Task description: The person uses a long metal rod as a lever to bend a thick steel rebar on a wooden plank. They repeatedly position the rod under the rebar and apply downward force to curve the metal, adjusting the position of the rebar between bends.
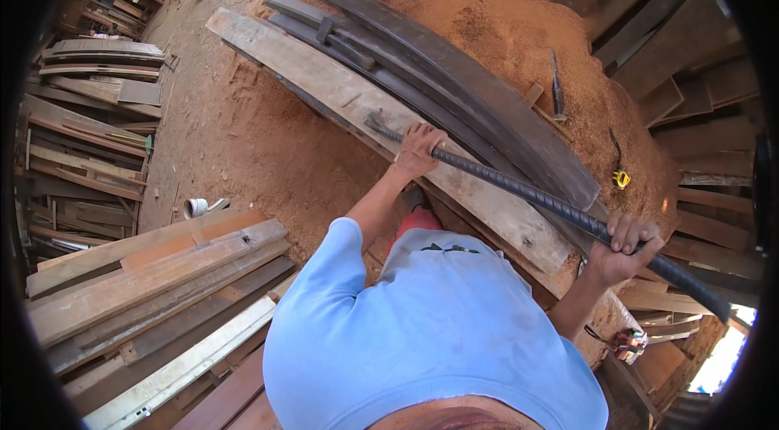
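Observation:
A long dark ribbed steel crowbar slants across the front of me, its forked end at the left over a pale, worn timber beam. Near that fork my left hand is wrapped round the bar. My right hand grips it farther right, close to the thick free end. Beyond the pale beam lie several dark planks, side by side and roughly parallel to it. A hammer rests on these planks toward their far left end.
Reddish sawdust is heaped behind the planks; a chisel and a yellow tape measure lie on it. Stacked boards fill the lower left, more timber the far left. Boards lean at the right.

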A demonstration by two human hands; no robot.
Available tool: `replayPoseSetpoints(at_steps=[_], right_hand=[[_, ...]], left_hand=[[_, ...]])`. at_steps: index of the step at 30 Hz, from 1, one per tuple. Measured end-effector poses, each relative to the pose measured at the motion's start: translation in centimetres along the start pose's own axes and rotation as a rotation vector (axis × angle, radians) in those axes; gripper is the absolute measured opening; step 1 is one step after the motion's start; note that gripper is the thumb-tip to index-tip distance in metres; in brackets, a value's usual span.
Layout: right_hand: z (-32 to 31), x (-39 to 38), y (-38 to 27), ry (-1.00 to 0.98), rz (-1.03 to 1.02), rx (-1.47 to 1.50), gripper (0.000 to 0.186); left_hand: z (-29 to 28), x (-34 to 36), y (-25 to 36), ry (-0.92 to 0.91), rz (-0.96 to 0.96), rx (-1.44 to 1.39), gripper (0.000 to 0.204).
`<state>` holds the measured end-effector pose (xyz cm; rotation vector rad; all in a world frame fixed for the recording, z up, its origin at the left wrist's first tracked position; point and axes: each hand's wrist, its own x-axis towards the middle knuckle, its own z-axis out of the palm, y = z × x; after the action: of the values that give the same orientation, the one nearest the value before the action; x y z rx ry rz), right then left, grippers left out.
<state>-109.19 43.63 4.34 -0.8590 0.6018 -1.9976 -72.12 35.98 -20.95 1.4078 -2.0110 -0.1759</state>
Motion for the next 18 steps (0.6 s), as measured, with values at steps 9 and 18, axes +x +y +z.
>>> replayPoseSetpoints(at_steps=[9,18], right_hand=[[-3.3,-1.1,-0.9,0.281,0.11,-0.015,0.027],[7.7,9.6,1.0,-0.42,0.069,0.231,0.038]], left_hand=[[0.6,-0.4,0.9,-0.321,-0.12,-0.076,0.04],[-2.4,1.8,1.9,-0.102,-0.289,-0.31,0.032]])
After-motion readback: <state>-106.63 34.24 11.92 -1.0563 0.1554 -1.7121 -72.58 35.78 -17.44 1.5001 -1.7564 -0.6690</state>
